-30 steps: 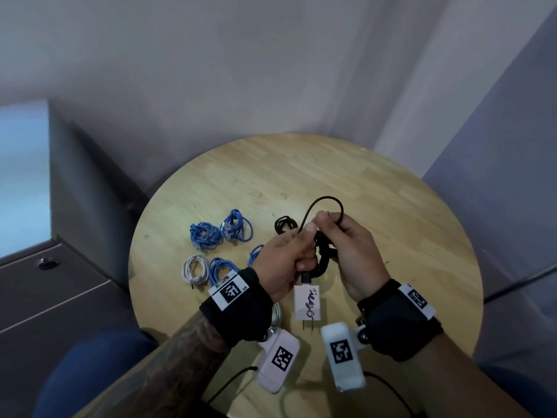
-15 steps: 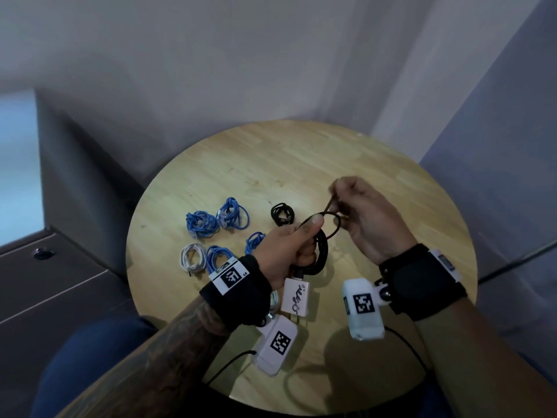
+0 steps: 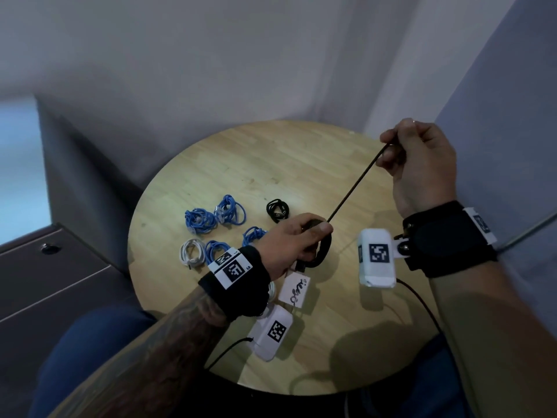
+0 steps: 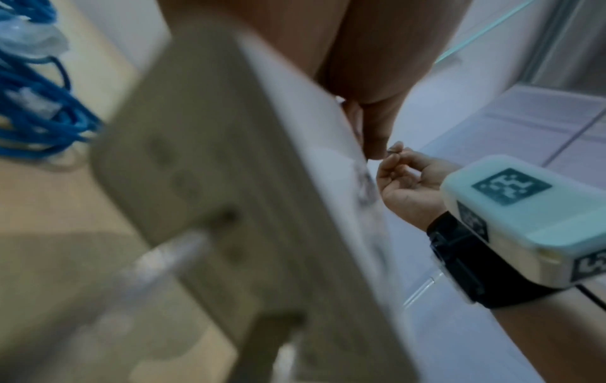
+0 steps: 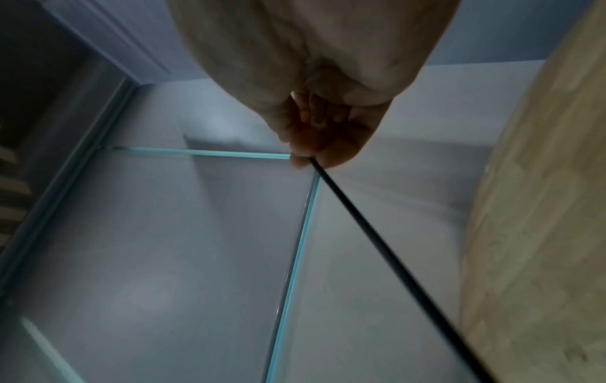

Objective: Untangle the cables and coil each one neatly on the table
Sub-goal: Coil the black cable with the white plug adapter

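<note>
A black cable (image 3: 352,188) runs taut between my two hands above the round wooden table (image 3: 271,164). My left hand (image 3: 297,239) grips the coiled part of this cable (image 3: 324,251), and a white charger plug (image 3: 294,289) hangs below it. My right hand (image 3: 388,146) is raised at the far right and pinches the cable's free end (image 5: 315,162). In the left wrist view the white plug (image 4: 229,207) fills the frame, blurred. Several coiled blue cables (image 3: 200,220), a white coil (image 3: 191,254) and a small black coil (image 3: 277,210) lie on the table.
A grey cabinet (image 3: 60,267) stands left of the table. Walls close in behind, and a glass panel (image 5: 164,233) stands to the right. Bare wood shows at the table's far side and front right. Wrist cameras (image 3: 376,257) hang from both wrists.
My right hand has pulled the cable end up and to the right, drawing the small loop out into a straight taut line. My left hand kept hold of the coil.
</note>
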Demonstrator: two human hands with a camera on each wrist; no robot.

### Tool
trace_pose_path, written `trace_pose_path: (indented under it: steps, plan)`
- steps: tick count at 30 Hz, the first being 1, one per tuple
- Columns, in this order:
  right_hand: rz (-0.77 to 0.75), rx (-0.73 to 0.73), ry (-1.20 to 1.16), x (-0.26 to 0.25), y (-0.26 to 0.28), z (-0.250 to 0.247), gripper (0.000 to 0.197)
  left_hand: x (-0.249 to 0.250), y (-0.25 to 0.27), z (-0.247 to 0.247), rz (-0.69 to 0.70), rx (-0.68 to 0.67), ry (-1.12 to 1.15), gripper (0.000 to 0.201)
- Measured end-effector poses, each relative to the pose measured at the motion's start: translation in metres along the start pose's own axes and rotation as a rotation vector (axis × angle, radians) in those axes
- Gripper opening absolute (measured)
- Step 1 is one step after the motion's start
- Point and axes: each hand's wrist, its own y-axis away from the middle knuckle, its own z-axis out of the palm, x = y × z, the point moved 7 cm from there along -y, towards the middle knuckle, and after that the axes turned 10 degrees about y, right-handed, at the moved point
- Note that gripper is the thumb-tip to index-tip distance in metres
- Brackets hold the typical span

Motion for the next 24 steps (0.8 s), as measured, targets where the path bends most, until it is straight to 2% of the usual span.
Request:
trace_pose_path:
  steps: [3,5,8,11,14,17,20,24]
  plan:
    - [0.066,-0.049,-0.041,0.009,-0.001,-0.008,0.016,0.015,0.001,-0.014,0.119,0.088,0.036,0.015]
    - [0.121,-0.11,0.059,0.022,0.005,-0.009,0.023,0.023,0.001,-0.023,0.149,0.115,0.158,0.016]
    - [0.263,-0.291,0.245,0.053,0.032,0.009,0.029,0.033,0.001,-0.024,0.174,0.074,0.287,0.017]
    - [0.379,-0.471,0.286,0.076,0.065,0.035,0.024,0.037,0.002,-0.02,0.194,0.046,0.304,0.016]
    - [0.389,-0.487,0.259,0.077,0.076,0.047,0.012,0.035,0.004,-0.022,0.191,0.061,0.264,0.013]
    - [0.387,-0.476,0.306,0.076,0.079,0.049,0.011,0.032,0.007,-0.028,0.167,0.068,0.288,0.013]
    - [0.406,-0.477,0.311,0.081,0.084,0.051,0.019,0.027,0.009,-0.025,0.099,0.016,0.337,0.015]
    - [0.366,-0.491,0.201,0.076,0.093,0.06,0.035,0.026,0.01,-0.02,0.049,-0.059,0.396,0.018]
